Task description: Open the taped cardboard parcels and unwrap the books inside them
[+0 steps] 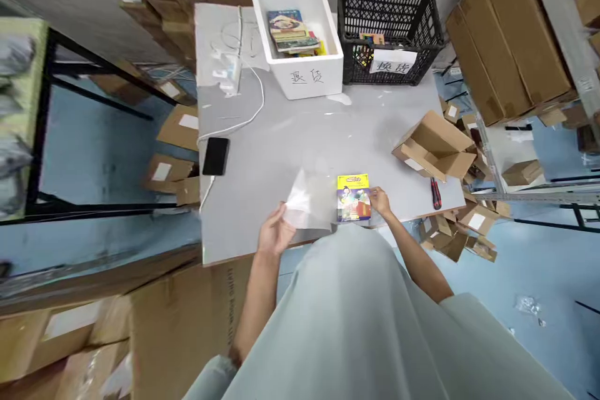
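My left hand (275, 232) is closed on the edge of a clear plastic bag (310, 205) that lies near the front edge of the grey table (300, 137). My right hand (380, 201) grips the right side of a small yellow picture book (353, 198), which lies flat just right of the bag and touches its open end.
An open cardboard box (435, 145) and a red-handled cutter (436, 193) lie to the right. A black phone (216, 155) on a white cable lies at the left. A white foam box (300, 31) with books and a black crate (389, 28) stand at the back. Cartons crowd the floor.
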The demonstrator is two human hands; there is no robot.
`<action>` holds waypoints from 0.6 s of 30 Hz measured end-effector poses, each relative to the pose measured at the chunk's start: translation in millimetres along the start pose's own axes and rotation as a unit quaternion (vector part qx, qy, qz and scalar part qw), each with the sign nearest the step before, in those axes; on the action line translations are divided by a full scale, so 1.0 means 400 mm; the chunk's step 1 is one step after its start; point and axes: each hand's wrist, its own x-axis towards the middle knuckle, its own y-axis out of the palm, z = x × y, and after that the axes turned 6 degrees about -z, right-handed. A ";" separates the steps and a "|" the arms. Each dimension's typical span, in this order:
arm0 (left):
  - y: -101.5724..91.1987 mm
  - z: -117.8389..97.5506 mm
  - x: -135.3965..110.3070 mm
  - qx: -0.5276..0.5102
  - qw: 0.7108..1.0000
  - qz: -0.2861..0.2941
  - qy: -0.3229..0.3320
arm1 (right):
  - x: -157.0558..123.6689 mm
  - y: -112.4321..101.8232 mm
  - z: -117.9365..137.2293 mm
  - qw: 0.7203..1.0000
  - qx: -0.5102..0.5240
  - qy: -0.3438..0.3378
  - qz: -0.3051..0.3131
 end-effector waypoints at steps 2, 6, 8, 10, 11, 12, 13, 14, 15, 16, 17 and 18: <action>-0.028 -0.036 -0.003 0.005 1.000 -0.012 0.025 | -0.011 0.026 0.001 1.000 0.001 0.011 0.019; -0.044 -0.070 -0.021 0.029 0.998 0.003 0.049 | -0.033 0.080 0.025 0.999 -0.008 0.017 0.051; -0.038 -0.071 -0.036 0.030 0.998 0.012 0.058 | -0.046 0.095 0.048 0.998 -0.023 0.005 0.056; -0.026 -0.064 -0.053 0.030 0.997 0.020 0.061 | -0.068 0.102 0.081 0.997 -0.035 -0.017 0.061; -0.019 -0.060 -0.062 0.030 0.997 0.023 0.061 | -0.082 0.104 0.101 0.995 -0.040 -0.040 0.077; -0.010 -0.055 -0.072 0.028 0.997 0.023 0.062 | -0.099 0.106 0.123 0.991 -0.043 -0.070 0.105; 0.001 -0.051 -0.081 0.024 0.997 0.021 0.064 | -0.118 0.110 0.148 0.983 -0.044 -0.103 0.143; 0.013 -0.048 -0.090 0.018 0.997 0.016 0.069 | -0.138 0.115 0.175 0.972 -0.042 -0.136 0.188; 0.027 -0.047 -0.099 0.012 0.997 0.013 0.076 | -0.157 0.121 0.204 0.959 -0.037 -0.162 0.230; 0.042 -0.048 -0.106 0.008 0.996 0.012 0.084 | -0.174 0.129 0.233 0.946 -0.030 -0.183 0.264; 0.057 -0.052 -0.112 0.009 0.996 0.015 0.092 | -0.189 0.137 0.261 0.937 -0.020 -0.202 0.286; 0.072 -0.057 -0.115 0.014 0.995 0.021 0.101 | -0.200 0.145 0.288 0.929 -0.007 -0.219 0.299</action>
